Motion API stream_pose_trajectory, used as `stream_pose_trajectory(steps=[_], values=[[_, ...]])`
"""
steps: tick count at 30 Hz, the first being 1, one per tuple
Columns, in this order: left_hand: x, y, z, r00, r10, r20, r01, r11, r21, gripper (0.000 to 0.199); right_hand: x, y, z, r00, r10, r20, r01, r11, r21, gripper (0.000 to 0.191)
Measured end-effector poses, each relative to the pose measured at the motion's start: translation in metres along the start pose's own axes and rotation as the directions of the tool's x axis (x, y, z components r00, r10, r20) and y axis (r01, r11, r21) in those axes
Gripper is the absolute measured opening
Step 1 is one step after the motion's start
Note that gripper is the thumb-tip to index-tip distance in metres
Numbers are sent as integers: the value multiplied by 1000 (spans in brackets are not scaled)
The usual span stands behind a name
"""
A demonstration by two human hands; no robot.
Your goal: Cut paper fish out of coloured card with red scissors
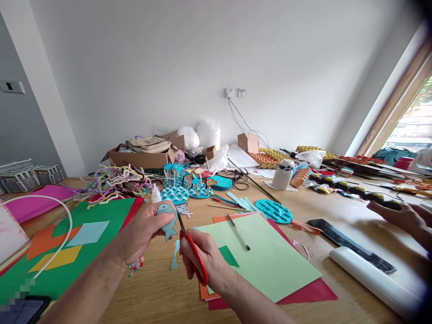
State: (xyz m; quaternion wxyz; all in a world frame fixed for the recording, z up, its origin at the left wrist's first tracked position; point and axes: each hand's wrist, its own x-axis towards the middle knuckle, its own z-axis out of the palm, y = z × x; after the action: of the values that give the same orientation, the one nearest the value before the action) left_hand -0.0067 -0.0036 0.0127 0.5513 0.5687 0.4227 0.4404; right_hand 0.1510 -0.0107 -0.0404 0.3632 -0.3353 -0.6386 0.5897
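Observation:
Between the thumb and fingers of my left hand (145, 231) is a light blue paper fish (168, 217) with drawn outlines, its tail pointing down. My right hand (204, 256) is closed round the red handles of a pair of scissors (202, 271). The dark blades point up and away, right beside the fish's edge; whether they touch the paper I cannot tell. Below, a light blue paper offcut (175, 254) lies on the table. Tiny coloured paper scraps (136, 265) are under my left wrist. A small white glue bottle (155, 194) stands just behind my left hand.
A pale green paper stack (266, 256) with a pen (239, 231) lies at right, green sheets (111, 216) at left. Behind are blue round pieces (273, 210), pipe cleaners (118, 182) and a cardboard box (141, 159). Another person's hands (401, 220) work at far right, near a phone (351, 245).

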Motion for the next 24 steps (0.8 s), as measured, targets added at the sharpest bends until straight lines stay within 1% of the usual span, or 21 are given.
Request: stream_pose_trajectory(steps=[6,8,16,24], values=[[0,0,1,1000,22,15,-22,1000,8,20,-1,1,-2,1000,-25,17,25,1000,-2,31],[-2,0,1,1000,17,17,-17,1000,2,19,-2,0,-2,1000,-17,25,17,1000,1,31],[-2,0,0,1000,17,0,-17,1000,-20,16,-1,-2,-1,1000,1,21,-1,1000,-4,29],[0,-1,-2,999,24,-23,-23,1000,20,19,-1,-1,-1,1000,-7,18,6,1000,1,28]])
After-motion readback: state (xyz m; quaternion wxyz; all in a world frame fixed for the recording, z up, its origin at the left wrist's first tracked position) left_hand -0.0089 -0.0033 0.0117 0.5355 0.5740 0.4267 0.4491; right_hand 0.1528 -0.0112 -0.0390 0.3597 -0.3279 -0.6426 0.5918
